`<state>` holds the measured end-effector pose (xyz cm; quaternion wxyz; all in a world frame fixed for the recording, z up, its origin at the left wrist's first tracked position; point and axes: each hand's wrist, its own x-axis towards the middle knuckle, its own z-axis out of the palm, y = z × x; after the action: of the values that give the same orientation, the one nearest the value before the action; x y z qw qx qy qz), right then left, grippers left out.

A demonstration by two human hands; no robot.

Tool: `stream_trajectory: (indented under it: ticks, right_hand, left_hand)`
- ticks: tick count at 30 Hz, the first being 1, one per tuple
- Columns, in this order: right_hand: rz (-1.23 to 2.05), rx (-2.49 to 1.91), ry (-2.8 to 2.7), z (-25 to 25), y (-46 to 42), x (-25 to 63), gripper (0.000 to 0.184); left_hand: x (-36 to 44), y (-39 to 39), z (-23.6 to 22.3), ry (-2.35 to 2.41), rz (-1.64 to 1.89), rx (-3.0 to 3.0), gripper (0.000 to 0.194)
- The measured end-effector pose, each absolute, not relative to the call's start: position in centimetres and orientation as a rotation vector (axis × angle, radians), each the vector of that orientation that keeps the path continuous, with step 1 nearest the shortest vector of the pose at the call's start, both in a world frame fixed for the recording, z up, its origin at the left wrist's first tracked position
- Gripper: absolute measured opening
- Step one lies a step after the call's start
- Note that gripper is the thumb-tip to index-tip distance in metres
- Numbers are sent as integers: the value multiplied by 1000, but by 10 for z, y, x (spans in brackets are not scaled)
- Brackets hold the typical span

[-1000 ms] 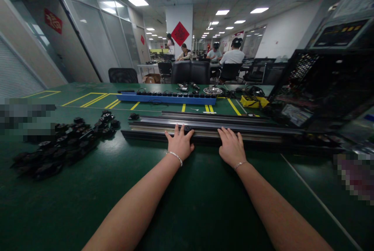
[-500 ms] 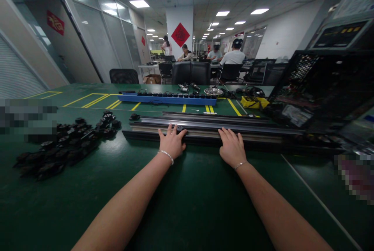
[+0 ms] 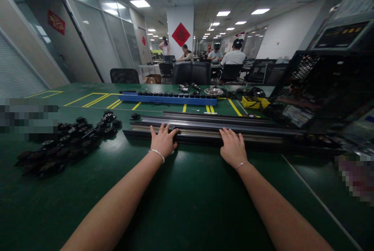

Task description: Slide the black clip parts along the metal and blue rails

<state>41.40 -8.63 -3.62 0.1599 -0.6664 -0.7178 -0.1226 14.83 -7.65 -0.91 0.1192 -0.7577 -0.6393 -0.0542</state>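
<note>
A long black metal rail with a shiny inner channel lies crosswise on the green table. My left hand rests over its left half, fingers spread, thumb towards the near edge. Beside those fingers sits a small dark block in the channel; whether the fingers press on it I cannot tell. Farther right, my right hand lies on the same rail with fingers stretched over the channel. More dark rails run parallel just behind. One small black part stands by their left end.
Several black parts are heaped at the left. Across the table lies a blue tray lined with black parts, near a metal dish and a yellow item. An open black computer case stands at right. People sit farther back.
My left hand has slid left along the rail, and the small dark block has shifted left with it. My right hand has stayed almost in place.
</note>
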Motion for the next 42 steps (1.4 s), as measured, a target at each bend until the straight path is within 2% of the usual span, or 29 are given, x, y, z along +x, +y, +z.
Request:
stream_trajectory:
  ticks: [42]
  right_hand:
    - [-341, -1912, -2059, -35, -86, 415, 59]
  left_hand:
    - [83, -66, -7, -1979, -40, -2136, 55]
